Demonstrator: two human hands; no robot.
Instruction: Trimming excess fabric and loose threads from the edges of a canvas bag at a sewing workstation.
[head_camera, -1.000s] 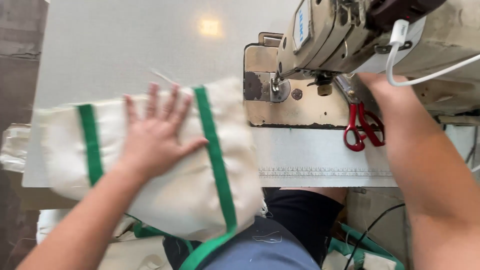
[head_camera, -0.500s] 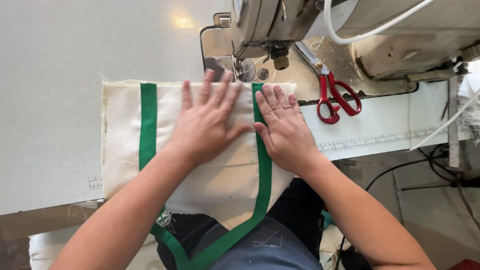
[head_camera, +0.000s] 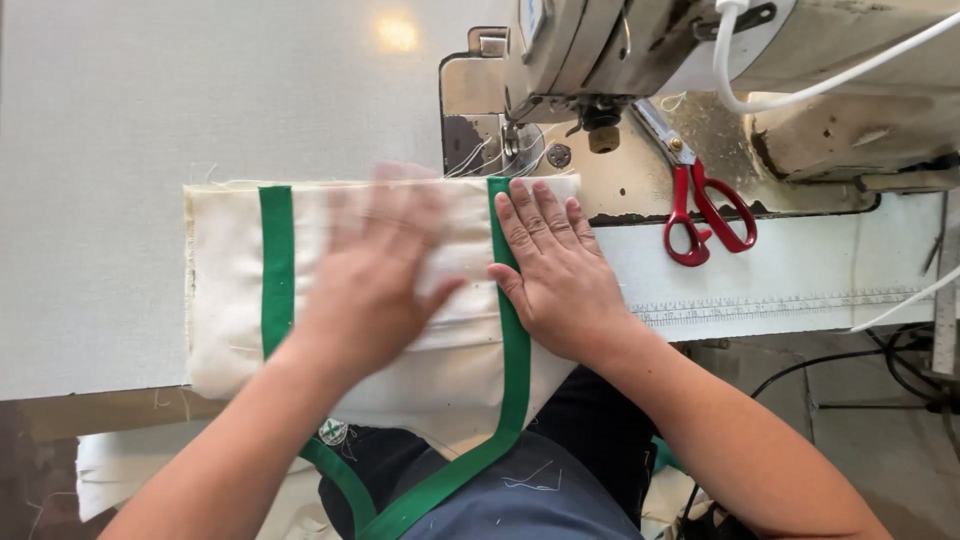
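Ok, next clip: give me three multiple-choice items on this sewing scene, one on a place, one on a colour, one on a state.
1. Where do the scissors lie?
A. on the machine bed, right of the needle
B. on the cloth
C. in a hand

2. What colour are the straps on the cream fabric piece?
A. red
B. green
C. blue

3. How is the right hand?
A. fist closed
B. pinching thread
C. flat, fingers spread on the fabric

Answers: 1 A, they rest beside the sewing machine head. 2 B, both bands are green. 3 C, the palm presses down; the left hand is blurred over the cloth.
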